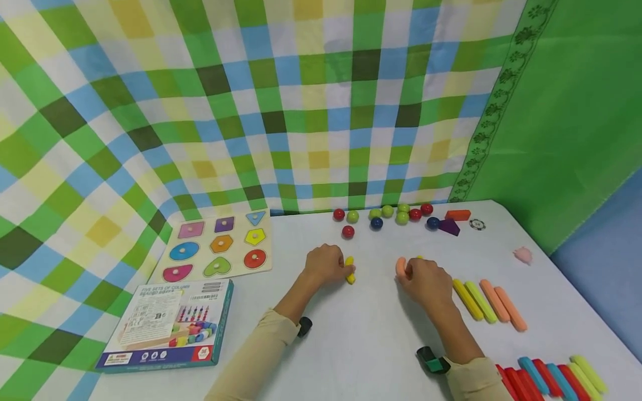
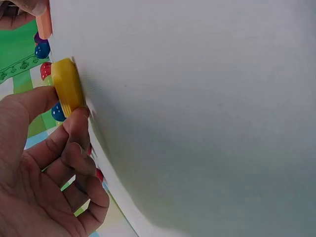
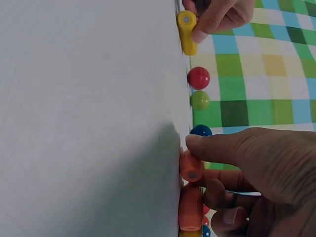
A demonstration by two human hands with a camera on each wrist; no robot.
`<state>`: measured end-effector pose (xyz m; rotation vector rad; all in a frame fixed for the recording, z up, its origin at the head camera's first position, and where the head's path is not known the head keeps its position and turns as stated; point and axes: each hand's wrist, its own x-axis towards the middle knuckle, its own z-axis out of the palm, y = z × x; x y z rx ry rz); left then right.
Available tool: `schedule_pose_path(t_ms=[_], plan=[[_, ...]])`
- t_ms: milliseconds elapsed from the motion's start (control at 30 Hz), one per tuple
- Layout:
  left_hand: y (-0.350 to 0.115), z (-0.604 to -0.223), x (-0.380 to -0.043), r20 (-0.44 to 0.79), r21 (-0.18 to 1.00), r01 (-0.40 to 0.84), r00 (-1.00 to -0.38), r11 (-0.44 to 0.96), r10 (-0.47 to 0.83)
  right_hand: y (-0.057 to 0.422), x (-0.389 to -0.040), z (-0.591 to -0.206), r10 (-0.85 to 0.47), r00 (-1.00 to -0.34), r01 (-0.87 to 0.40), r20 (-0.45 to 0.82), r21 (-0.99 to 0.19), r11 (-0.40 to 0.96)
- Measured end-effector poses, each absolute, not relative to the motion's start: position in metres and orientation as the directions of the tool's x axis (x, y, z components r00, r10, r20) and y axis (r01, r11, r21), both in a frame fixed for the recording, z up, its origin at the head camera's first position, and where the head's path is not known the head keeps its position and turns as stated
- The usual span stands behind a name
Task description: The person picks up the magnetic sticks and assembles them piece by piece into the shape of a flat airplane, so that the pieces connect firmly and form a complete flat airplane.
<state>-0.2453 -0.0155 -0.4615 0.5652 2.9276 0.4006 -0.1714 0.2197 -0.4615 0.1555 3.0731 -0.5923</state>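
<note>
Both forearms, in beige sleeves, reach in from the near side and lean inward over the white table (image 1: pixel 361 334), the hands well apart. The left hand (image 1: pixel 326 264) is turned thumb-side toward the right and pinches a yellow stick (image 1: pixel 350 270) between thumb and index finger; its other fingers curl loosely, as the left wrist view shows. The right hand (image 1: pixel 428 281) bends toward the left, back of the hand up, its thumb and index finger clamped on an orange stick (image 1: pixel 400 266). The two held sticks are at the middle of the table, the yellow one left of the orange one, with bare tabletop between. Just right of the right hand lie two orange sticks (image 1: pixel 501 305); a shape puzzle board (image 1: pixel 236 266) rests far left.
</note>
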Motion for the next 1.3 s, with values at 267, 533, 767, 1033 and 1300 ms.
schedule_pose_path(t_ms=[267,533,767,1033,1300], plan=[[-0.026,-0.459,-0.238,-0.138,0.279,0.306,-0.925,0.910,0.354,0.217,-0.172,-0.460,0.030,-0.999,0.032,-0.011,-0.396,0.918],[-0.047,-0.463,-0.206,-0.207,0.300,0.270,-0.918,0.915,0.338,0.200,-0.170,-0.468,-0.276,-0.957,-0.144,-0.090,-0.678,0.721],[-0.062,-0.458,-0.186,-0.224,0.313,0.239,-0.922,0.919,0.315,0.184,-0.174,-0.475,-0.397,-0.913,-0.198,-0.094,-0.748,0.634],[-0.070,-0.457,-0.180,-0.218,0.365,0.205,-0.929,0.908,0.297,0.171,-0.178,-0.481,-0.392,-0.920,-0.261,-0.011,-0.728,0.634],[-0.068,-0.458,-0.180,-0.212,0.372,0.212,-0.929,0.904,0.305,0.165,-0.180,-0.483,-0.334,-0.942,-0.240,-0.026,-0.645,0.726]])
